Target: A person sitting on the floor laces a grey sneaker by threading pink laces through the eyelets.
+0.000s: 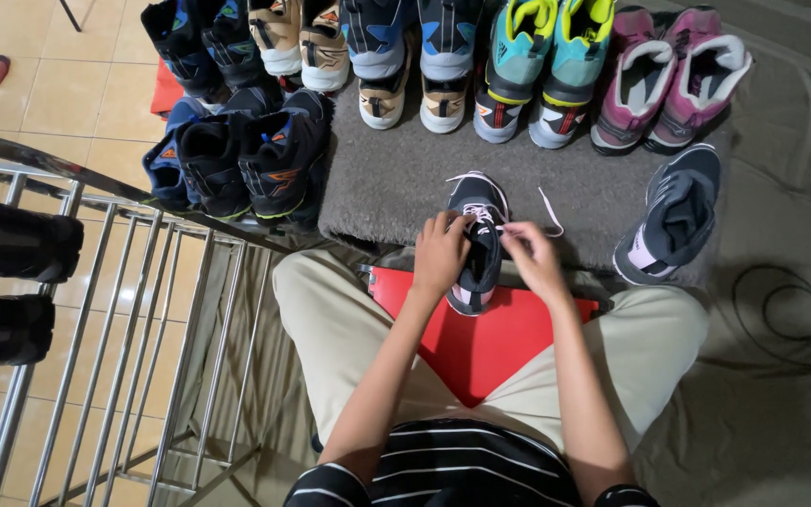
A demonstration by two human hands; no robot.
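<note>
A dark grey sneaker (478,199) with white laces lies toe-away in front of me, its heel over a red stool (481,347) between my knees. My left hand (440,255) grips the shoe's left side near the lace area. My right hand (532,261) pinches a white lace (548,208) at the shoe's right side; a loose lace end trails to the right. The matching dark grey sneaker (673,218) lies alone on the grey mat (396,178) further right.
Rows of sneakers fill the mat's far side: dark blue pairs (237,155) at left, beige ones (302,38), a teal and yellow pair (542,66), a pink pair (668,80). A metal railing (133,310) runs at left over tiled floor. A black cable (790,310) lies at right.
</note>
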